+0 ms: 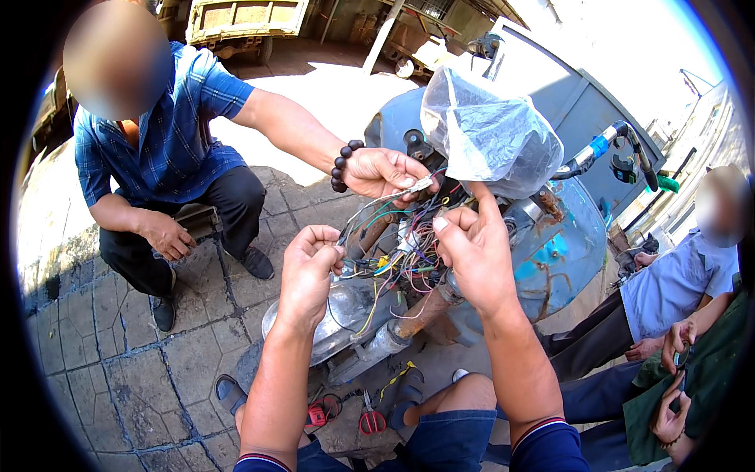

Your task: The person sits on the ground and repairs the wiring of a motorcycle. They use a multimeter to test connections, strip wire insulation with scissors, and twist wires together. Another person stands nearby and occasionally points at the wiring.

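Pinching a wire from the messy tangle of wires [407, 242] on an old blue machine [562, 256].

In the head view, the tangle sits between the two hands. The left hand [308, 267] has its grip closed on a wire at the left edge. The right hand [478, 250] has thumb and finger close together on the right; I cannot tell if they hold anything. Another person's hand [381, 171] holds a white plug [422, 185] above, lying nearly sideways, nearer the right hand.
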`<state>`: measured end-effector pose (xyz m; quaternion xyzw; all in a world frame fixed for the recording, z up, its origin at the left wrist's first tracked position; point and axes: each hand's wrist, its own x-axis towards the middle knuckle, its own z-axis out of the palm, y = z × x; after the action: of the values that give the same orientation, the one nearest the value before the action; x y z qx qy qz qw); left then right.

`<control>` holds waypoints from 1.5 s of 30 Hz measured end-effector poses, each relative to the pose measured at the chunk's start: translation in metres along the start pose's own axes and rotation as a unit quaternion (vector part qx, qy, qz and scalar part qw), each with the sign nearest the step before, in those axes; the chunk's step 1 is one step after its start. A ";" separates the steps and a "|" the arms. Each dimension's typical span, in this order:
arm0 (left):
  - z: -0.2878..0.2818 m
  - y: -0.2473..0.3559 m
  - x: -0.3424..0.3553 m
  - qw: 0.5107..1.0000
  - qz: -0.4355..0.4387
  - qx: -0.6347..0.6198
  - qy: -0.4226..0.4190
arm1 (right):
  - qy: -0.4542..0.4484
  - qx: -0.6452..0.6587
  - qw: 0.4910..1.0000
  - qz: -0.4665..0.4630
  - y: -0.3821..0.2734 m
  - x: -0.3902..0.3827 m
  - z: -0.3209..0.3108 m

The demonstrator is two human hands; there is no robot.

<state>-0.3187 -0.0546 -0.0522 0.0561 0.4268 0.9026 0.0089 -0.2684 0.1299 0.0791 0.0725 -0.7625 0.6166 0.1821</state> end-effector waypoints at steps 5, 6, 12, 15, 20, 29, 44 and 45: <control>-0.001 -0.002 0.001 1.000 -0.001 -0.001 0.002 | 0.002 0.000 1.000 0.000 0.003 -0.001 -0.001; -0.001 -0.001 0.001 1.000 -0.001 0.000 0.001 | 0.002 0.000 1.000 0.001 0.004 -0.001 -0.001; -0.001 0.000 0.000 1.000 0.001 -0.001 -0.001 | 0.000 0.003 1.000 0.018 0.000 -0.006 -0.004; 0.000 -0.001 0.000 1.000 -0.003 -0.006 -0.009 | 0.002 -0.012 1.000 -0.005 -0.014 -0.014 -0.009; -0.003 0.001 -0.001 1.000 -0.003 0.006 0.003 | 0.175 -0.283 0.863 -0.380 -0.100 0.043 -0.050; -0.002 -0.001 0.000 1.000 0.009 -0.007 -0.008 | 0.068 -0.578 0.812 -0.051 -0.096 0.195 -0.118; 0.007 0.005 -0.006 0.996 0.003 0.037 -0.077 | 0.145 -0.533 0.822 -0.137 -0.109 0.179 -0.155; 0.000 0.013 -0.009 0.996 0.011 0.054 -0.074 | 0.160 -0.437 0.873 -0.148 -0.116 0.162 -0.156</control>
<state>-0.3096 -0.0635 -0.0433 0.1282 0.4727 0.8714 0.0272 -0.3503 0.2723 0.2717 -0.0023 -0.8948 0.1896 0.4042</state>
